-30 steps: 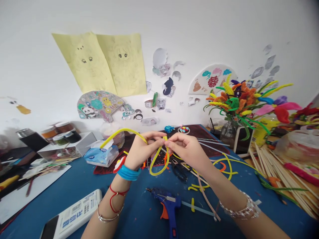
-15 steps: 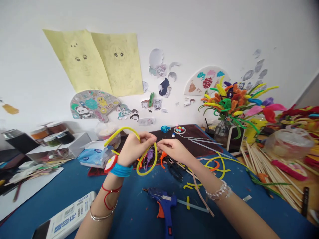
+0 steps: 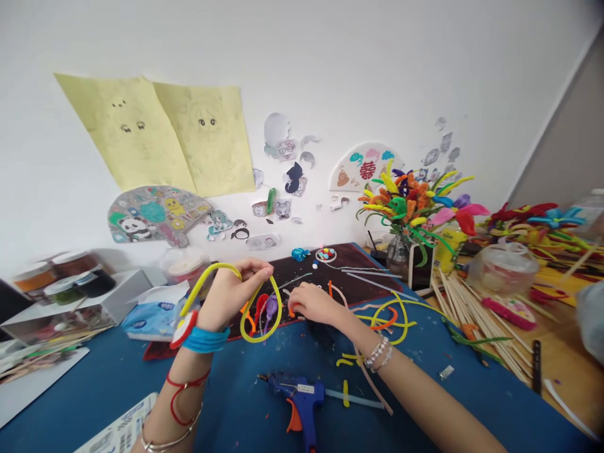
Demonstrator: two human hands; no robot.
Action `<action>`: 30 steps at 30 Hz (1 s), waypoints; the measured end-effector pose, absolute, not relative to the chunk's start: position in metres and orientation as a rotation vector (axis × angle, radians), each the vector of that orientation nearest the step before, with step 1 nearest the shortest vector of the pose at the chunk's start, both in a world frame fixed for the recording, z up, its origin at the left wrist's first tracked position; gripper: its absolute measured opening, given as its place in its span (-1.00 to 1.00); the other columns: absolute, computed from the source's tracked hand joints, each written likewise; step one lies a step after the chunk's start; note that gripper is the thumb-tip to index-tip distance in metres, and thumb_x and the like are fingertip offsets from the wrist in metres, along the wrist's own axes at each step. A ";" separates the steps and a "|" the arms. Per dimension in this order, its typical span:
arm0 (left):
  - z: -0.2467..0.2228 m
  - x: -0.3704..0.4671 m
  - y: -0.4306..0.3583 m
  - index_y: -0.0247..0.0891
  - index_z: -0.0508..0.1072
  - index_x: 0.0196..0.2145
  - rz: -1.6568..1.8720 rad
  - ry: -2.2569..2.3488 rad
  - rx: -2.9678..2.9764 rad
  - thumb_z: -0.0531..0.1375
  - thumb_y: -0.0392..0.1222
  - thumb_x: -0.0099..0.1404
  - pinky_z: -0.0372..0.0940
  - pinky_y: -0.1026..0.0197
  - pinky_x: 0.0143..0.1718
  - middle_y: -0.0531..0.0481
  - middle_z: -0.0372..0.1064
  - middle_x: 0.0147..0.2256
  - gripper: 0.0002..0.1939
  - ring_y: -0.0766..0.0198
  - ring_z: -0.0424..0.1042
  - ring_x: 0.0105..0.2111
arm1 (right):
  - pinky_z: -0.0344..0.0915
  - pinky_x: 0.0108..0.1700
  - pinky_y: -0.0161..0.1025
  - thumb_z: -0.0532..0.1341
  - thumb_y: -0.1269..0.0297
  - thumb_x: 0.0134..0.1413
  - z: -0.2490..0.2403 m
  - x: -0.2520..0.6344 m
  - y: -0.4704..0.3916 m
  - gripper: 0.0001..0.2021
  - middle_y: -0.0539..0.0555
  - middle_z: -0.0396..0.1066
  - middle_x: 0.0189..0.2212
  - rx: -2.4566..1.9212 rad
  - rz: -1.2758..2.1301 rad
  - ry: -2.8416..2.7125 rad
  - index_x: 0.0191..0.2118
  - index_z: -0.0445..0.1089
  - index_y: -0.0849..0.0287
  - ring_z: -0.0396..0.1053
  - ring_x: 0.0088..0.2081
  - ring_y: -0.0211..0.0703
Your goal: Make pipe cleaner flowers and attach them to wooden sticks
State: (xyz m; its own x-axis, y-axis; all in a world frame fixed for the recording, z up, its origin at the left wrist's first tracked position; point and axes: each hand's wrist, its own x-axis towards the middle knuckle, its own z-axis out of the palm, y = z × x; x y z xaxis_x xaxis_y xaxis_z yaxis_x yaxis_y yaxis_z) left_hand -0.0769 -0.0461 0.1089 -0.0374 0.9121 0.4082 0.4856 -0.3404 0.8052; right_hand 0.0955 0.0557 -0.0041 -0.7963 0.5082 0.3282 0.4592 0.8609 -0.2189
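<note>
My left hand (image 3: 236, 290) pinches a yellow fuzzy stem (image 3: 279, 314), which hangs in a loop below the fingertips, its other end arching back over the wrist. My right hand (image 3: 314, 303) is lowered over the dark mat, its fingers curled down beside an orange piece; what they grip, if anything, is hidden. Dark pliers (image 3: 321, 333) lie partly hidden beneath this hand. Behind the yellow loop a purple piece (image 3: 270, 308) and a red piece show on the mat. A blue glue gun (image 3: 302, 399) lies nearer to me on the blue table.
Yellow stems (image 3: 406, 321) curl on the right, near wooden sticks (image 3: 460, 314) and a vase (image 3: 399, 253) of fuzzy flowers. At left are a tissue pack (image 3: 153, 319) and paint jars (image 3: 94, 281). A bead dish (image 3: 326, 255) sits at the back.
My right hand has left the yellow stem and moved down to the mat over the pliers. My left hand still holds the loop. The view has shifted to the right.
</note>
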 end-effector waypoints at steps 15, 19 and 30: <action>0.105 -0.072 -0.042 -0.31 0.45 -0.34 1.296 1.515 1.870 0.18 0.01 0.11 0.21 0.33 -0.44 -0.02 0.41 -0.41 -0.69 0.31 0.33 -0.45 | 0.39 -0.25 -0.35 0.00 0.46 0.11 -0.014 0.234 0.146 -0.90 0.05 0.35 -0.43 -1.256 1.056 -1.071 -0.35 0.23 0.21 0.40 -0.40 -0.32; 0.104 -0.073 -0.040 -0.30 0.44 -0.33 1.288 1.523 1.867 0.18 0.01 0.11 0.20 0.33 -0.43 -0.03 0.41 -0.40 -0.69 0.31 0.32 -0.44 | 0.41 -0.20 -0.28 0.07 0.47 0.06 -0.018 0.240 0.149 -0.95 0.11 0.37 -0.35 -1.205 1.164 -0.948 -0.35 0.25 0.23 0.42 -0.36 -0.27; 0.103 -0.067 -0.040 -0.32 0.43 -0.33 1.269 1.510 1.862 0.18 0.01 0.10 0.20 0.33 -0.46 -0.04 0.40 -0.40 -0.68 0.32 0.32 -0.45 | 0.37 -0.22 -0.27 0.16 0.28 0.01 0.043 0.157 0.079 -0.77 0.11 0.47 -0.34 -0.827 1.469 -1.837 -0.20 0.43 0.24 0.42 -0.33 -0.20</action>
State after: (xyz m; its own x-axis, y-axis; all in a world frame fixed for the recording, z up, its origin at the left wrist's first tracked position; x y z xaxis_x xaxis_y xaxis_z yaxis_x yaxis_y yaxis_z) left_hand -0.0675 -0.0398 0.1035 -0.0098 0.9244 0.3813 0.5348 -0.3174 0.7831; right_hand 0.1573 0.0786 0.0431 -0.5999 0.7946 0.0936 0.0833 0.1784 -0.9804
